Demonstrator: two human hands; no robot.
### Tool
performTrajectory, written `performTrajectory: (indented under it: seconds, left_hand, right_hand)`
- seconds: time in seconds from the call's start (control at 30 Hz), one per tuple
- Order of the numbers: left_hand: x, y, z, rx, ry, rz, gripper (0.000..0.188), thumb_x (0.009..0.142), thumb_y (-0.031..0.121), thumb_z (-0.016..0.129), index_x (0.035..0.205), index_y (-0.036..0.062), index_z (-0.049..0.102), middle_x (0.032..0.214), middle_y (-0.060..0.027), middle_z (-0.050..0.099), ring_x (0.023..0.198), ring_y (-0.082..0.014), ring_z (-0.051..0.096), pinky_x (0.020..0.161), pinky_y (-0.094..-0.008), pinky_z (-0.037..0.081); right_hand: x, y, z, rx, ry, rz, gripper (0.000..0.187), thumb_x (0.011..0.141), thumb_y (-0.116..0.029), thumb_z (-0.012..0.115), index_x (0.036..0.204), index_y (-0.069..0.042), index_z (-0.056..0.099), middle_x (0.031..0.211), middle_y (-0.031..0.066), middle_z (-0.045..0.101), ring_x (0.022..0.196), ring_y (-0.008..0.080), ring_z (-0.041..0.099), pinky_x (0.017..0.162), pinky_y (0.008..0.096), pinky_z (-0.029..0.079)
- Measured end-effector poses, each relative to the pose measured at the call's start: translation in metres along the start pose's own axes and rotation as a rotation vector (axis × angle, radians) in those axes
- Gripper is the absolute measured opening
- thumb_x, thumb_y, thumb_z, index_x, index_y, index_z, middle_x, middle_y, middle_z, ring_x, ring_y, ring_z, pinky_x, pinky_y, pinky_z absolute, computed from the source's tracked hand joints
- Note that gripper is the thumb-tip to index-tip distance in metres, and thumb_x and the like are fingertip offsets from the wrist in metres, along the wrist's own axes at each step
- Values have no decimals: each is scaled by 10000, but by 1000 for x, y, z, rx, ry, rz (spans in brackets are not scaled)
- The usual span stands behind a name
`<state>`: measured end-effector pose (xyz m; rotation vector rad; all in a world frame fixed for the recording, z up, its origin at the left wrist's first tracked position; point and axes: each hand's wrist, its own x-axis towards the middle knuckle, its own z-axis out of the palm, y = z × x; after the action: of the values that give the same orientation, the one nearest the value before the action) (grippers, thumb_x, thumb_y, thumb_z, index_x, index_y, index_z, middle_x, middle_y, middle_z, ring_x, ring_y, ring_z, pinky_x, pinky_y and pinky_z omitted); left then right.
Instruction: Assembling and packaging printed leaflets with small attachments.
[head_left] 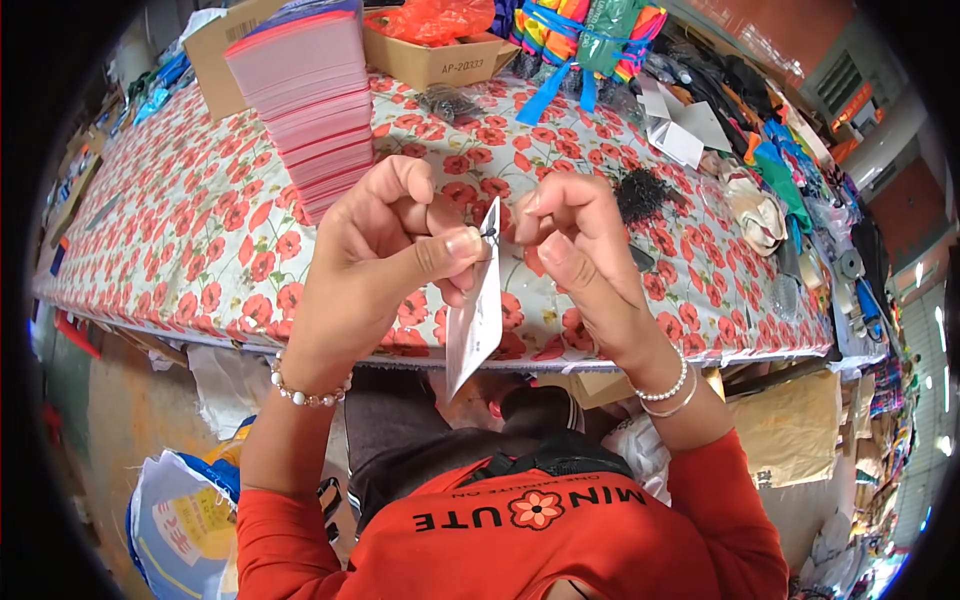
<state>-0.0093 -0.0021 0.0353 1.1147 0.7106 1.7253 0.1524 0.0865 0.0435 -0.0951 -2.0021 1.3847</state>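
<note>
My left hand (pixel 385 255) pinches a thin white paper tag (pixel 474 335) near its top edge, between thumb and fingers. The tag hangs edge-on above the front of the table, with small print on its face. A short black cord or fastener (pixel 490 238) sits at its upper end, beside my left thumb tip. Just right of the tag, my right hand (pixel 585 255) is raised with its fingers curled and the thumb apart from them. Nothing shows between those fingers. Behind my right hand lies a tangled pile of black cords or fasteners (pixel 643 196).
A poppy-print cloth covers the table (pixel 200 240). A tall stack of pink-edged sheets (pixel 315 125) stands behind my left hand. Farther back are a cardboard box (pixel 435 62) and a rainbow-coloured bundle (pixel 590 40). White papers (pixel 675 135) and fabrics (pixel 760 215) lie at the right.
</note>
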Motion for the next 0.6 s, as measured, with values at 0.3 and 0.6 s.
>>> performTrajectory:
  seconds: [0.3, 0.6]
  left_hand:
    - [-20, 2, 7, -21, 68, 82, 317, 769, -102, 613, 942, 62, 404, 722, -96, 595, 540, -124, 549, 458, -193, 431]
    - [-223, 145, -18, 1023, 890, 399, 389, 795, -36, 497, 1182, -70, 511, 815, -116, 622, 602, -90, 531, 499, -161, 393]
  right_hand:
    - [12, 6, 16, -222, -149, -243, 204, 912, -159, 466, 1072, -38, 425, 909, 57, 428, 784, 155, 384, 715, 275, 351]
    - [38, 2, 59, -109, -522, -258, 405, 746, -23, 549, 1135, -35, 437, 1061, 118, 481, 889, 219, 472, 794, 308, 403]
